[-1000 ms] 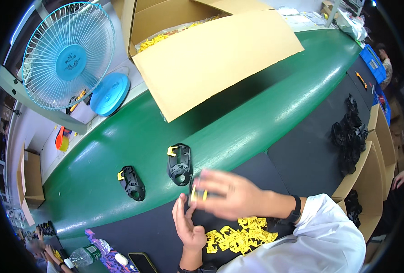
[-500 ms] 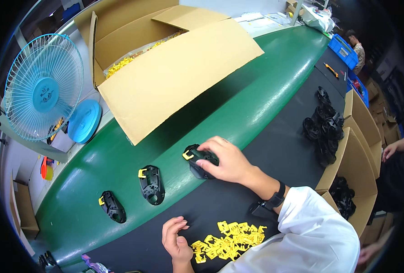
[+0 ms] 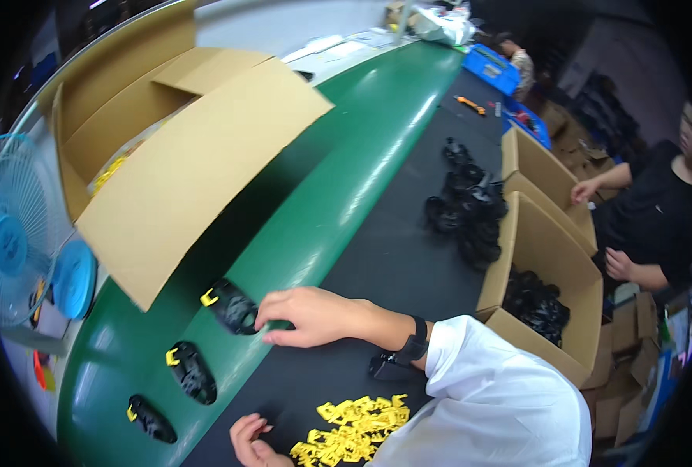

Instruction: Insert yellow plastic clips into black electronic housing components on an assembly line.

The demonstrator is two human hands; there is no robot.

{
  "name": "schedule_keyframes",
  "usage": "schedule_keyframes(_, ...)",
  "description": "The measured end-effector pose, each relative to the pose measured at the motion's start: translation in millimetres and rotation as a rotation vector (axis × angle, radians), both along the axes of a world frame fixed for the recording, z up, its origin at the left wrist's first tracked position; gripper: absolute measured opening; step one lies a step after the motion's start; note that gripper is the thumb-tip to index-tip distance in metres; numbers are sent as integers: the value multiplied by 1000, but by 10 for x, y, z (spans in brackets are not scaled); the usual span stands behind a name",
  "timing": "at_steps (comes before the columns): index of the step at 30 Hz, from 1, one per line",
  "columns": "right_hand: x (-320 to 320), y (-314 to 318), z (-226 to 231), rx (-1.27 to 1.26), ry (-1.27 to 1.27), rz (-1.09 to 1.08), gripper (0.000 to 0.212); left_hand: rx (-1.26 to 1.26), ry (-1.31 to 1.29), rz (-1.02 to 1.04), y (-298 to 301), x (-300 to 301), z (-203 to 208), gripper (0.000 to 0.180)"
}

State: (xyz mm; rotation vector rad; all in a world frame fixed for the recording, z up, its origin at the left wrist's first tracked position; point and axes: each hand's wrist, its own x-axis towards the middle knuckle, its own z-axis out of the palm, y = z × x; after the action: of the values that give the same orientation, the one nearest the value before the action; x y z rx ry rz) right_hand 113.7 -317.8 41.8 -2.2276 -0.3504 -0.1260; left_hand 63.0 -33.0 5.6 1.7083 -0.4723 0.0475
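Three black, elongated plastic shells lie in a slanting row on the green conveyor belt (image 3: 361, 179), each with a yellow clip at its far left end. The farthest shell (image 3: 232, 306) has its right end by the fingertips of my right hand (image 3: 311, 315); thumb and fingers are apart, and whether they still touch it is hard to tell. Nearer lie the middle shell (image 3: 192, 373) and the nearest shell (image 3: 153, 419). My left hand (image 3: 254, 444) rests low on the black table, fingers loosely bent and holding nothing, beside a pile of yellow clips (image 3: 353, 428).
Black plastic parts (image 3: 466, 202) are heaped on the table at right, beside open cardboard boxes (image 3: 548, 272). A large carton (image 3: 206, 156) overhangs the belt, next to a blue fan (image 3: 11, 241). An orange cutter (image 3: 470, 105) lies farther back. Another person (image 3: 649, 210) is at right.
The view has swung right, so the scene sits farther left. My right hand has slid off the top of the farthest shell to its right end, uncovering it.
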Motion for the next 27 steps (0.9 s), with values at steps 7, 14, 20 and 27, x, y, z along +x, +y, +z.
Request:
schedule_keyframes(7, -718, -1206, 297, -725, -114, -1030, 30, -26, 2, 0, 63, -30, 25, 38)
schedule_keyframes(14, -1271, -1574, 143, -943, 389, -1273, 50, 54, 33, 42, 55, 53, -79, 38)
schedule_keyframes(20, -1076, -1362, 241, -859, 356, -1187, 49, -242, 180, 35, 185, 19, -133, 44)
schedule_keyframes(27, -764, -47, 596, 382, -19, -482, 61, -413, 302, -103, 219, 6, -174, 52)
